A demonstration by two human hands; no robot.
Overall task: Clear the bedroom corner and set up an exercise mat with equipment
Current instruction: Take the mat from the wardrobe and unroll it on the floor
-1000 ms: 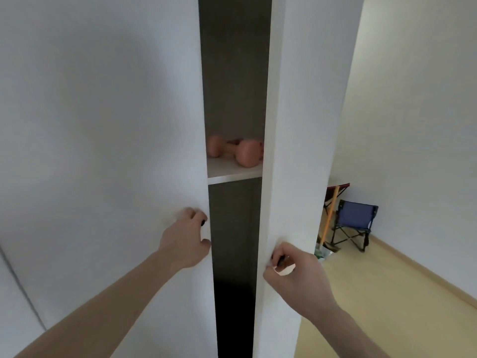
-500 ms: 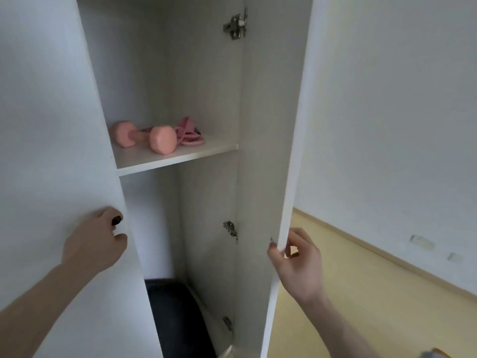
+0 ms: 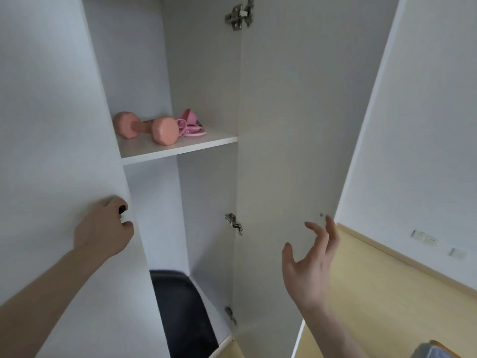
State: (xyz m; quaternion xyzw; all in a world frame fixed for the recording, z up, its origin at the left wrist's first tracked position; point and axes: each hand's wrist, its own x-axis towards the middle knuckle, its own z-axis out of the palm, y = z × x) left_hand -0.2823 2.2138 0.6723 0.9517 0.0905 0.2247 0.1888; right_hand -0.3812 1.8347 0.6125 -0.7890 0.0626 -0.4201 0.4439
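Since half a second earlier, the right hand (image 3: 308, 264) had let go of the tall white right cupboard door (image 3: 291, 151), fingers spread and holding nothing. The left hand (image 3: 103, 232) gripped the white left door's (image 3: 51, 151) edge at nine o'clock, while the pink dumbbell (image 3: 145, 128) lay on the white shelf (image 3: 180, 148) at eleven o'clock beside a pink coiled band (image 3: 191, 125).

A tall white wardrobe (image 3: 206, 73) stands with both doors swung wide. On its white shelf (image 3: 180, 148) lies a salmon-pink dumbbell (image 3: 147, 129), and just behind its right end sits a tangle of pink cord and strap (image 3: 191, 125), touching it. Down below, a dark rolled mat (image 3: 183, 313) leans in the bottom compartment. The left hand (image 3: 103, 231) curls round the small black knob (image 3: 122, 209) on the left door (image 3: 51, 125). The right hand (image 3: 309, 264) hangs beside the right door (image 3: 296, 125), fingers loose, holding nothing.
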